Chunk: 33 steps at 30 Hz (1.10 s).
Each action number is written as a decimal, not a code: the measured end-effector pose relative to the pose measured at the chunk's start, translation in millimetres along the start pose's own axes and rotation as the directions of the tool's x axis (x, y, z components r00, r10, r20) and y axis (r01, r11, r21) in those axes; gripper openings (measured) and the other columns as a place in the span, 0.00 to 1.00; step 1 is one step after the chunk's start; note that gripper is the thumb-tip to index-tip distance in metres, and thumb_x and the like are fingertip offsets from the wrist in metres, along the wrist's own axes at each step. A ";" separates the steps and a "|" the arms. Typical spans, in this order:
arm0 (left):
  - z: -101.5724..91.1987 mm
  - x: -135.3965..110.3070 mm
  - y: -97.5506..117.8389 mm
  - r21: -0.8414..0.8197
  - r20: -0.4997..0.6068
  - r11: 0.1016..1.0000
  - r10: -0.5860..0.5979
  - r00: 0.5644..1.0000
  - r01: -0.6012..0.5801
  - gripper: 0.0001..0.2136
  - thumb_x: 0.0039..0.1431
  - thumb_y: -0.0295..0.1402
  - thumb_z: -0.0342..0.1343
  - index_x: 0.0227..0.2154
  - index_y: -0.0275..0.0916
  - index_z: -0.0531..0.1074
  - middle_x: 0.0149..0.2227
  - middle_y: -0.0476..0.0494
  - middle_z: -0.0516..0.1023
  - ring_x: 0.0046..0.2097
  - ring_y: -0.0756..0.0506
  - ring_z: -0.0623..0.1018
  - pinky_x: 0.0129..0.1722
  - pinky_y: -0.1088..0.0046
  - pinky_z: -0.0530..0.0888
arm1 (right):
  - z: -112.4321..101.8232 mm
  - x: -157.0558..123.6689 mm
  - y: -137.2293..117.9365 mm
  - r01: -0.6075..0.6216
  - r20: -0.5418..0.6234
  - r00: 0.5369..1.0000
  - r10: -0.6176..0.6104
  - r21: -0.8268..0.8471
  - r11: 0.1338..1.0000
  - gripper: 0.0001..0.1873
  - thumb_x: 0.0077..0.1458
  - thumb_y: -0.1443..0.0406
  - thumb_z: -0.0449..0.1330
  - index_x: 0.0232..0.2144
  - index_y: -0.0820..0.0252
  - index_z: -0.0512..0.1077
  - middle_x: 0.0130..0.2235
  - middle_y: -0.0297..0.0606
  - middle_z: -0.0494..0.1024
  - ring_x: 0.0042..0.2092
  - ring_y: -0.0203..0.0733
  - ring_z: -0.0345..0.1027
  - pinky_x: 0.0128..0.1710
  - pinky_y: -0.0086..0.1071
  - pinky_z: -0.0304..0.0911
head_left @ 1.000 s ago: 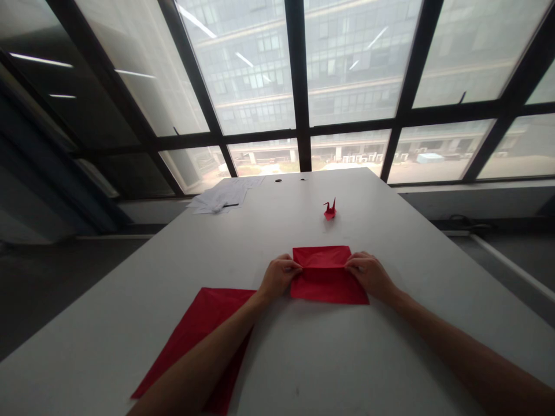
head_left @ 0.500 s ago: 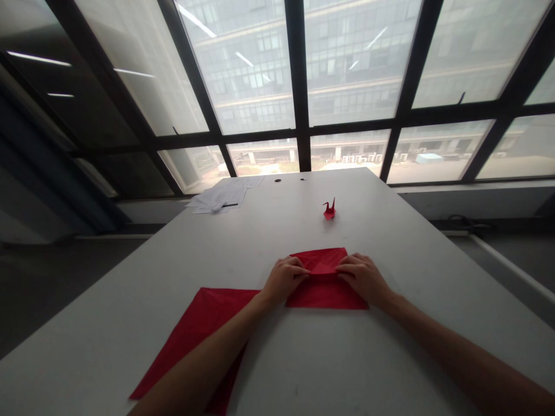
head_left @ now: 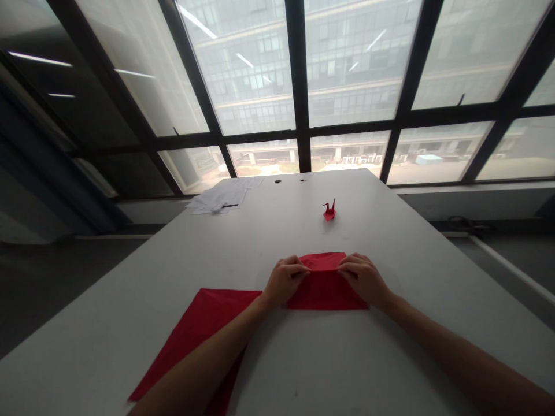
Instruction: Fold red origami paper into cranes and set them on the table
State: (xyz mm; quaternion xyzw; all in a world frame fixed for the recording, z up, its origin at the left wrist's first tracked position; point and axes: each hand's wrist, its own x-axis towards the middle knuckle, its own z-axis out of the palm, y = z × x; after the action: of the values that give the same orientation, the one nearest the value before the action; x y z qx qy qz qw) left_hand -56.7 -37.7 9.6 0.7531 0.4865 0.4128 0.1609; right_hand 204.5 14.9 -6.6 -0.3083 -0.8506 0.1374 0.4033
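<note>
Left hand (head_left: 284, 280) and right hand (head_left: 365, 278) pinch folded paper (head_left: 326, 293); left forearm (head_left: 202, 367) crosses a red sheet (head_left: 206, 309); crane (head_left: 329, 214) and documents (head_left: 219, 196) lie toward the desk's (head_left: 312, 358) far edge.

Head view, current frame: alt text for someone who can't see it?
A person's left hand and right hand pinch a folded red sheet at either side, on a white table. A small red paper bird stands beyond; another red sheet is partly hidden by the left forearm.
</note>
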 end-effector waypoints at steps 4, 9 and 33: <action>0.4 -0.9 1.5 -0.025 0.002 1.000 -0.007 1.000 0.007 0.06 0.61 0.30 0.59 0.34 0.41 0.82 0.33 0.45 0.76 0.34 0.48 0.74 0.36 0.73 0.72 | 1.0 0.4 1.0 -0.005 0.029 1.000 0.005 0.012 1.000 0.07 0.59 0.69 0.62 0.32 0.53 0.78 0.37 0.37 0.81 0.40 0.46 0.71 0.47 0.43 0.63; -0.1 -0.3 4.3 -0.034 0.001 0.999 0.027 1.000 -0.027 0.06 0.62 0.30 0.59 0.34 0.40 0.81 0.35 0.43 0.77 0.37 0.47 0.76 0.39 0.71 0.73 | 2.0 0.3 0.8 0.003 0.033 0.999 -0.005 0.041 0.999 0.07 0.59 0.68 0.62 0.30 0.53 0.79 0.36 0.37 0.81 0.40 0.46 0.71 0.47 0.44 0.64; 2.0 -0.6 4.2 0.098 0.076 0.995 -0.017 0.997 0.010 0.06 0.60 0.32 0.61 0.30 0.41 0.82 0.27 0.48 0.74 0.30 0.50 0.71 0.33 0.76 0.67 | 4.2 2.7 -0.7 -0.104 -0.093 0.989 0.115 0.120 0.987 0.16 0.56 0.64 0.64 0.48 0.50 0.76 0.45 0.41 0.78 0.48 0.50 0.68 0.51 0.47 0.64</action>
State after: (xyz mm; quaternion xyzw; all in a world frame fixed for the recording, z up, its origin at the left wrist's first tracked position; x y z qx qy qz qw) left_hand -52.7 -39.9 10.8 0.7721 0.5045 0.3581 0.1452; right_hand 199.7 16.2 -7.3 -0.3374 -0.8019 0.1925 0.4538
